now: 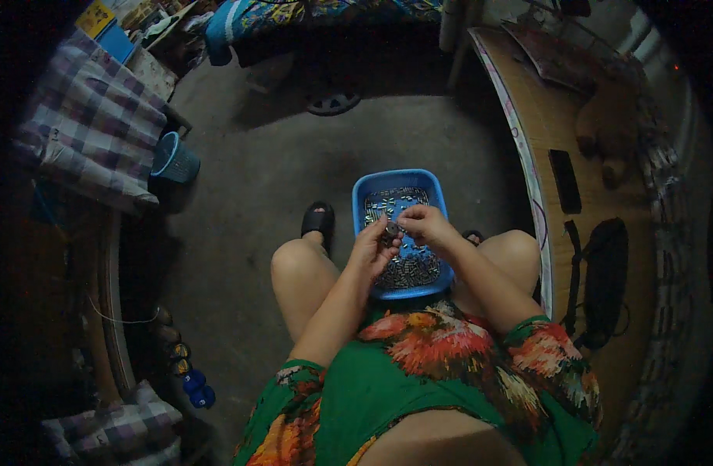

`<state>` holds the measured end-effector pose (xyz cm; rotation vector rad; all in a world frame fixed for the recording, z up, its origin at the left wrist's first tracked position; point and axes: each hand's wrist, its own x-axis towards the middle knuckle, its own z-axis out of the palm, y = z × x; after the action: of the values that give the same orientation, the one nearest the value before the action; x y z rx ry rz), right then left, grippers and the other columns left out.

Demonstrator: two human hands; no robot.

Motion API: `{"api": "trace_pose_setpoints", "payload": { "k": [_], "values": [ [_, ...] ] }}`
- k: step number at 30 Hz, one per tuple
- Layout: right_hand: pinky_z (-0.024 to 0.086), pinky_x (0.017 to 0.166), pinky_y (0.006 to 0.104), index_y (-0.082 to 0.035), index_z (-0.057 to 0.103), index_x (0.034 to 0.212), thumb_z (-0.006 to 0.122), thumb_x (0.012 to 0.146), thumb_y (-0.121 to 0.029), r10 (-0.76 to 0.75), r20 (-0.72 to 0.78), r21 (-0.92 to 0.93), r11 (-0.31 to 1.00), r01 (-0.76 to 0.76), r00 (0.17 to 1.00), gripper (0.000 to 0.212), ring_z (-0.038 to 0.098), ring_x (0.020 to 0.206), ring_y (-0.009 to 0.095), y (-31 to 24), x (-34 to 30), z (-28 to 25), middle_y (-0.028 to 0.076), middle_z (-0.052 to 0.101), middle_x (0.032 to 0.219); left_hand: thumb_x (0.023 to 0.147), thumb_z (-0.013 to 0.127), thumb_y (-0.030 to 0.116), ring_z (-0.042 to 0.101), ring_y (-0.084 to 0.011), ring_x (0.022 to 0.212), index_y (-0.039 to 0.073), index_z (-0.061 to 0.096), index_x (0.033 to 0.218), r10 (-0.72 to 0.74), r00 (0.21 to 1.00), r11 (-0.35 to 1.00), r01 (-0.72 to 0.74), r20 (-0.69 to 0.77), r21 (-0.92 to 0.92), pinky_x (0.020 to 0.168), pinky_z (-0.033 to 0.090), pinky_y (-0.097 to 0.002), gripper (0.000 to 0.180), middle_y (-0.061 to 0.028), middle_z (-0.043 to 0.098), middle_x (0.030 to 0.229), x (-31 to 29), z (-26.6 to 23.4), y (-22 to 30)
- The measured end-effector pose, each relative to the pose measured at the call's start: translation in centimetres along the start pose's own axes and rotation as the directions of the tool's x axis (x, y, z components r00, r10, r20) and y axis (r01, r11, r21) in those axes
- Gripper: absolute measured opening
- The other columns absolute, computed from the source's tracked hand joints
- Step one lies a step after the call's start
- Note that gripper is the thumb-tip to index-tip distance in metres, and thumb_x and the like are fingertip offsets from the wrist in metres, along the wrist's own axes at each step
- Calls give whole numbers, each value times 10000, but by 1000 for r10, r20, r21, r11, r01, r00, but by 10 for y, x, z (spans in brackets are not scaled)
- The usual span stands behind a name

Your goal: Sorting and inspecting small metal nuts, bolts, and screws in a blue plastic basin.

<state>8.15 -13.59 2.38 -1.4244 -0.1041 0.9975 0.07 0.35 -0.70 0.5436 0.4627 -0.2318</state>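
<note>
A blue plastic basin [442, 193] rests between my knees, holding many small metal cylindrical pieces [407, 270] heaped at its near end and others spread at its far end. Above its middle, my left hand [369, 247] is closed around a small dark round metal part [391, 229]. My right hand [428, 225] meets it from the right, thumb and fingertips pinched close to that part. Whatever the right fingertips hold is too small to make out.
On the right, a wooden bench [554, 279] carries a black phone [564, 181] and a black bag [607, 272]. A blue waste bin [175, 159] stands on the left beside a checked cloth [92, 116]. Blue shoes [197, 388] lie lower left. A patterned bed cover [325, 12] hangs at the back.
</note>
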Motion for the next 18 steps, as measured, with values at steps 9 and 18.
{"api": "trace_pose_setpoints", "payload": {
  "k": [9, 18],
  "values": [
    [243, 403, 174, -79, 566, 813, 625, 743, -170, 35, -7, 40, 999, -35, 999, 129, 350, 479, 39, -2, -2, 2, -44, 450, 594, 829, 510, 364, 503, -121, 562, 55, 503, 870, -4, 1000, 1000, 4, -22, 30, 452, 409, -203, 311, -74, 540, 715, 1, 1, -1],
    [247, 399, 178, -84, 568, 797, 636, 735, -168, 24, -4, -10, 1000, -24, 1000, 125, 365, 482, 38, -7, -4, 7, -47, 459, 584, 826, 514, 366, 510, -115, 536, 66, 513, 844, -3, 1000, 999, 3, -19, 32, 436, 421, -202, 300, -56, 541, 678, 2, 0, -2]
  ]
}}
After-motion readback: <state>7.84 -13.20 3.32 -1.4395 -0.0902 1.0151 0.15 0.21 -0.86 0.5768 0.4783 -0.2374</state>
